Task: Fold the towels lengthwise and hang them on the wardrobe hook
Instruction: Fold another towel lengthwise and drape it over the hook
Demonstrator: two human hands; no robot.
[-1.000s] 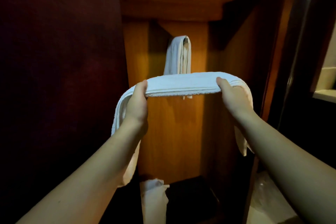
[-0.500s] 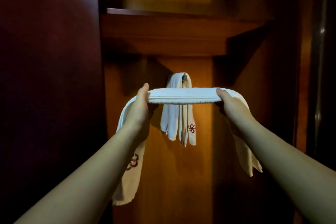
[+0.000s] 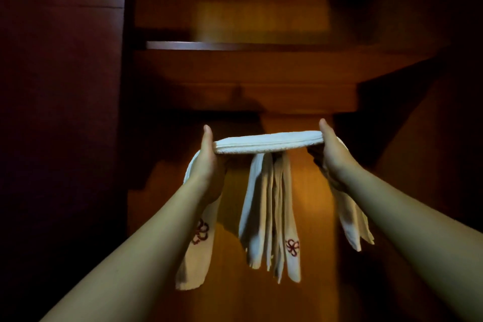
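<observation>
A: Nearest field, entry first. Two bare forearms are seen reaching forward and up from the lower corners. One folded white towel (image 3: 266,141) is held stretched flat between the hands, in front of the wardrobe back panel (image 3: 308,191).

B: Grip noted?

A: The left hand (image 3: 209,162) is closed on the towel's left part, thumb laid on top, fingers tucked beneath. The right hand (image 3: 333,154) is clamped on the right part in the same manner. Fingertips below the cloth are hidden.

B: Appearance of the held towel?

A: A narrow band, several layers thick, a stitched hem line running along its length. Both ends are left hanging: the left end falls behind the left forearm and bears one dark red flower-like emblem; the right end drops past the right wrist, no emblem visible on it.

B: Further back?

A: A hanging towel (image 3: 271,217) is recorded just behind and below the held band, falling in long narrow folds, one red emblem near its lower edge. Its top is covered by the held towel, so the hook cannot be made out.

B: Count?

A: Towels: two. Emblems visible: two. Hands: two.

B: Farthest?

A: One wooden shelf (image 3: 235,46) is noted above, dimly lit. A dark wardrobe door (image 3: 60,112) is logged at the left.
</observation>
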